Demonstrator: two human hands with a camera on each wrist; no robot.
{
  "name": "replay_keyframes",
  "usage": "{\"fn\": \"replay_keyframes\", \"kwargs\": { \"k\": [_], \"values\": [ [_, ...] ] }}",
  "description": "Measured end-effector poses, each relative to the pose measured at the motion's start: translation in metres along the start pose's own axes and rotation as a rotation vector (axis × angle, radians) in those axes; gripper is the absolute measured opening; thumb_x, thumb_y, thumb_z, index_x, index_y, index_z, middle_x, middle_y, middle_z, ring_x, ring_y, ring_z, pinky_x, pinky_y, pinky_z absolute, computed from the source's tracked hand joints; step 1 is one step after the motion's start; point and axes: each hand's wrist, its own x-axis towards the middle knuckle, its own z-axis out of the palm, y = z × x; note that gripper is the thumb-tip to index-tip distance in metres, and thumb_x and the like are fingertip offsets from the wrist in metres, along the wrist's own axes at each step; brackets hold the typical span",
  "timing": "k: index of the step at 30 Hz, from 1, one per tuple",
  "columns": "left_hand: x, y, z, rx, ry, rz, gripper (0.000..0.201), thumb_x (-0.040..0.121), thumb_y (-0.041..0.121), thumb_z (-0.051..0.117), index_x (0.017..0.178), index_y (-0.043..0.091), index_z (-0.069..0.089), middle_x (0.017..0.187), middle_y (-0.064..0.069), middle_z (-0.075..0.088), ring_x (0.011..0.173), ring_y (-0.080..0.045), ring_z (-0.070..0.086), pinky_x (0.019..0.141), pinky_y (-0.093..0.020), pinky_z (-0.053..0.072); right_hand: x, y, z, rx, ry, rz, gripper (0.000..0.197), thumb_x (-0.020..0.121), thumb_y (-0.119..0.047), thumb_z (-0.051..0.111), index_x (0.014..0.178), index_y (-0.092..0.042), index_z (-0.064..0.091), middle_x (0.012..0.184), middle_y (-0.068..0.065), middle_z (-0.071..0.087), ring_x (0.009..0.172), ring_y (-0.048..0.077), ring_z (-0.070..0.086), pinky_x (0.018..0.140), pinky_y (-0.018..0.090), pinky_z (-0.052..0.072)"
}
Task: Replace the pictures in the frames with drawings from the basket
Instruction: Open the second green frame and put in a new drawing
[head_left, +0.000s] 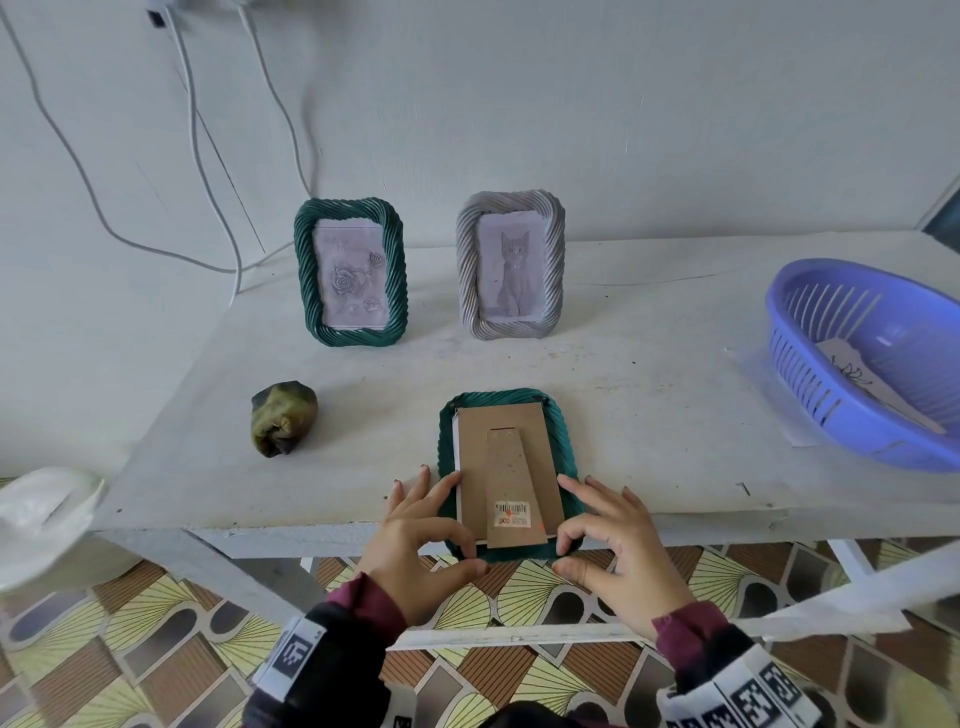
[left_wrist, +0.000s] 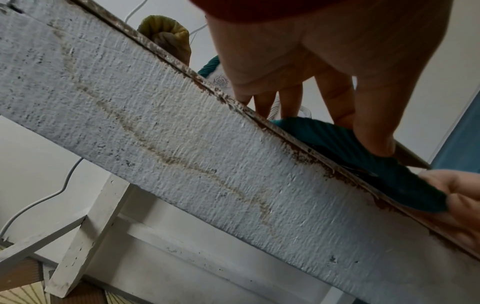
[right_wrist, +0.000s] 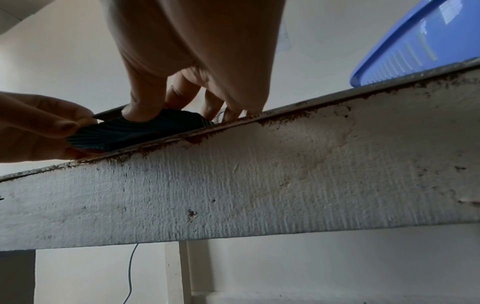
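Between both grips, holding face-down green frame (head_left: 506, 473) at counter (head_left: 675, 395) edge: refitting cardboard backing (head_left: 509, 467); next, pressing it home.

maroon sleeves (head_left: 370, 597), black-and-white coded wristbands (head_left: 291, 657)

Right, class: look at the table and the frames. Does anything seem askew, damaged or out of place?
The face-down green frame overhangs the table's front edge, with both hands holding its near corners. Its cardboard backing sits skewed, white paper showing at the left. The table's edge paint is chipped and brown.
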Motion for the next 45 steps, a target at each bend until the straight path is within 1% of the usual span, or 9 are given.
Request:
{"fn": "replay_keyframes", "kwargs": {
  "k": [5, 8, 12, 16, 21, 26, 33, 39, 45],
  "values": [
    [0.001, 0.007, -0.002, 0.006, 0.009, -0.016, 0.022, 0.057, 0.063, 0.055, 0.060, 0.041, 0.059, 0.137, 0.022, 0.032, 0.137, -0.003, 0.014, 0.115, -0.029, -0.002, -0.001, -0.001, -0.001, -0.008, -0.005, 0.008, 0.029, 0.073, -0.024, 0.074, 0.067, -0.041, 0.052, 0.135, -0.034, 0.026, 0.127, -0.021, 0.009, 0.102, 0.004, -0.011],
    [0.003, 0.012, 0.000, 0.002, 0.102, -0.035, 0.030, 0.059, 0.067, 0.053, 0.074, 0.042, 0.060, 0.129, 0.021, 0.044, 0.132, -0.008, 0.031, 0.114, -0.037, 0.017, -0.001, -0.006, -0.004, -0.007, -0.014, 0.023, 0.026, 0.074, -0.025, 0.074, 0.070, -0.041, 0.054, 0.134, -0.036, 0.025, 0.125, -0.025, 0.009, 0.103, 0.005, -0.009],
    [0.011, 0.016, 0.001, 0.047, 0.222, -0.080, 0.062, 0.053, 0.076, 0.054, 0.104, 0.040, 0.053, 0.115, 0.014, 0.055, 0.115, -0.013, 0.046, 0.097, -0.037, 0.041, -0.001, -0.012, -0.007, 0.039, 0.008, 0.040, 0.018, 0.078, -0.033, 0.064, 0.093, -0.042, 0.057, 0.133, -0.034, 0.033, 0.123, -0.024, 0.017, 0.109, 0.021, 0.007],
    [0.022, 0.026, -0.002, 0.110, 0.205, -0.119, 0.086, 0.050, 0.079, 0.051, 0.122, 0.032, 0.048, 0.119, 0.012, 0.056, 0.117, -0.012, 0.043, 0.099, -0.032, 0.034, 0.010, -0.018, -0.011, 0.061, 0.057, 0.065, 0.034, 0.086, -0.028, 0.059, 0.110, -0.048, 0.045, 0.121, -0.036, 0.038, 0.117, -0.017, 0.032, 0.096, 0.011, 0.024],
    [0.023, 0.034, -0.001, 0.184, 0.211, -0.170, 0.076, 0.063, 0.068, 0.057, 0.129, 0.033, 0.045, 0.125, 0.010, 0.056, 0.125, -0.015, 0.038, 0.103, -0.031, 0.027, 0.026, -0.025, -0.012, 0.026, 0.074, 0.113, 0.036, 0.086, -0.024, 0.059, 0.121, -0.030, 0.050, 0.117, -0.022, 0.044, 0.114, -0.002, 0.039, 0.097, 0.017, 0.030],
    [0.024, 0.036, 0.004, 0.170, 0.206, -0.195, 0.062, 0.070, 0.060, 0.059, 0.126, 0.034, 0.050, 0.127, 0.004, 0.053, 0.120, -0.017, 0.042, 0.100, -0.033, 0.036, 0.026, -0.025, -0.007, 0.016, 0.098, 0.118, 0.039, 0.085, -0.025, 0.061, 0.121, -0.031, 0.049, 0.116, -0.020, 0.046, 0.112, 0.001, 0.040, 0.098, 0.021, 0.035],
    [0.029, 0.038, -0.002, -0.279, 0.330, -0.239, 0.020, 0.076, 0.027, 0.070, 0.091, 0.036, 0.062, 0.106, 0.004, 0.063, 0.103, -0.009, 0.055, 0.086, -0.024, 0.041, 0.025, -0.022, -0.004, 0.020, 0.120, 0.096, 0.041, 0.083, -0.026, 0.064, 0.122, -0.030, 0.049, 0.117, -0.020, 0.046, 0.112, -0.001, 0.039, 0.096, 0.017, 0.032],
    [0.040, 0.046, -0.003, -0.452, 0.344, -0.196, 0.027, 0.078, 0.006, 0.066, 0.086, 0.030, 0.059, 0.104, -0.004, 0.059, 0.089, -0.018, 0.061, 0.070, -0.023, 0.053, 0.025, -0.018, -0.003, 0.034, 0.122, 0.101, 0.043, 0.083, -0.025, 0.065, 0.123, -0.029, 0.049, 0.117, -0.021, 0.045, 0.112, -0.001, 0.039, 0.095, 0.015, 0.031],
    [0.053, 0.053, -0.013, -0.457, 0.206, -0.240, 0.021, 0.077, 0.013, 0.070, 0.083, 0.032, 0.062, 0.101, -0.002, 0.065, 0.080, -0.021, 0.065, 0.070, -0.039, 0.057, 0.025, -0.014, -0.003, 0.067, 0.123, 0.113, 0.044, 0.083, -0.027, 0.066, 0.123, -0.031, 0.048, 0.118, -0.020, 0.045, 0.110, -0.003, 0.039, 0.085, 0.000, 0.028]
  ]
}}
